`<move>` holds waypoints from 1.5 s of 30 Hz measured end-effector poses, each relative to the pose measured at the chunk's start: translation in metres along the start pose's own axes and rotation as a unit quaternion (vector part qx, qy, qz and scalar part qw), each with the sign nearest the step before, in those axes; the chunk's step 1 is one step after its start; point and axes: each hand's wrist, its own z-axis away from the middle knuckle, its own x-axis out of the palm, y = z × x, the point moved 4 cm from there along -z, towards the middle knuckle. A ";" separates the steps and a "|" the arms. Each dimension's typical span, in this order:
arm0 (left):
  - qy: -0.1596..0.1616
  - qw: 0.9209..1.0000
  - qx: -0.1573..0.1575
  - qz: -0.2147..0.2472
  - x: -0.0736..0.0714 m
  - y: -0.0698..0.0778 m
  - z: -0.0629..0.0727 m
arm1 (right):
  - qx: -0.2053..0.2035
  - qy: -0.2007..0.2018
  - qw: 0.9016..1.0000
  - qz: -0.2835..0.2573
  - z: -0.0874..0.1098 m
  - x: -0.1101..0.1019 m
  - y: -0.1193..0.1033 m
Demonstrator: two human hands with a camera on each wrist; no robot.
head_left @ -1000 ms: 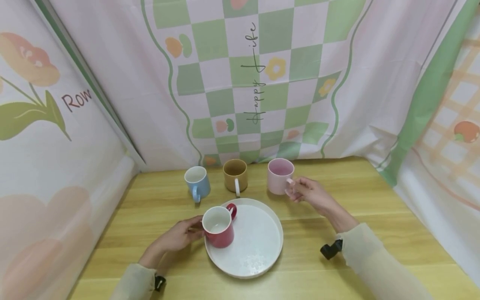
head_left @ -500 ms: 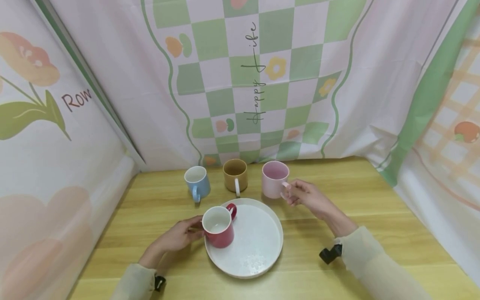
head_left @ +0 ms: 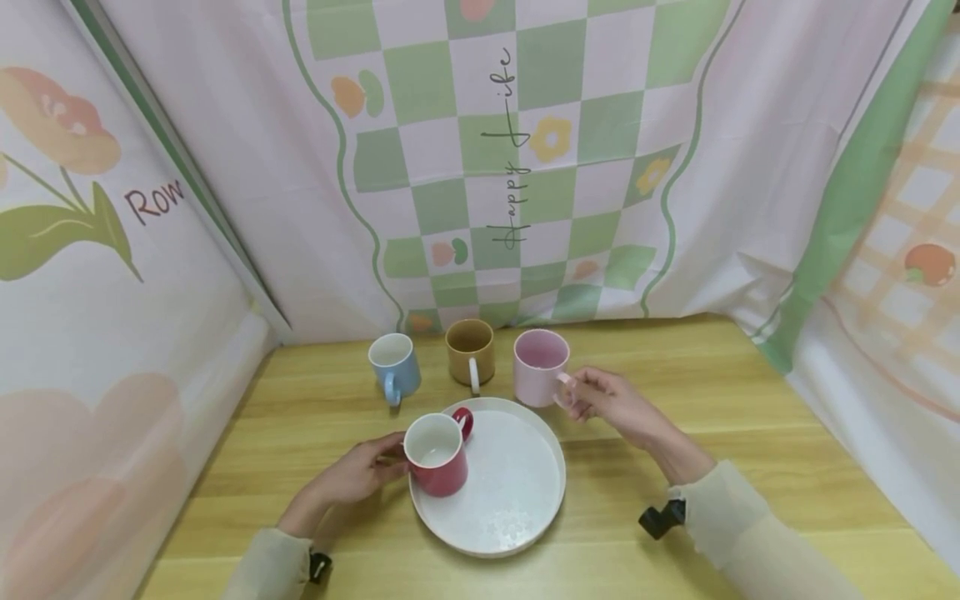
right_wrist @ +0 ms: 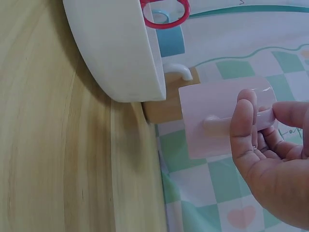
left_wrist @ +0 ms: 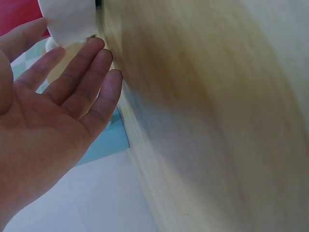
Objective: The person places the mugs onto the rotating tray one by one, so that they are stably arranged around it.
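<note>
My right hand pinches the handle of a pink mug, thumb and fingers on the loop. In the right wrist view the mug hangs upright above the table, just behind the tray's far rim. A round white tray lies in front, bearing a red mug on its left part, handle pointing to the back right. My left hand is at the left side of the red mug and tray rim. Its fingers are extended and relaxed in the left wrist view, fingertips close to the tray's edge.
Behind the tray stand a light blue mug and a mustard-brown mug, handles facing forward. A patterned cloth closes off the back of the wooden table, with more cloth at both sides.
The right hand has carried the pink mug to the left and slightly toward the tray, closer to the brown mug. The left hand and red mug have stayed in place.
</note>
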 end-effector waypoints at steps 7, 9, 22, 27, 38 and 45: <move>-0.001 1.000 -0.003 -0.001 0.000 -0.001 0.000 | 0.004 -0.012 1.000 0.002 0.002 0.005 -0.002; -0.001 1.000 -0.003 -0.002 0.000 -0.001 0.000 | 0.001 -0.015 1.000 0.004 0.003 0.007 -0.004; 0.000 1.000 0.000 -0.006 -0.002 0.001 0.000 | -0.015 -0.037 0.999 0.000 0.007 0.019 -0.007; -0.003 1.000 -0.001 -0.003 0.000 -0.001 0.000 | -0.026 -0.052 0.998 0.000 0.008 0.025 -0.008; -0.003 1.000 0.002 0.001 0.001 0.000 0.000 | -0.030 -0.079 0.996 -0.003 0.009 0.035 -0.007; -0.004 1.000 -0.006 0.000 0.001 0.001 0.000 | -0.025 -0.086 0.996 0.002 0.009 0.039 -0.004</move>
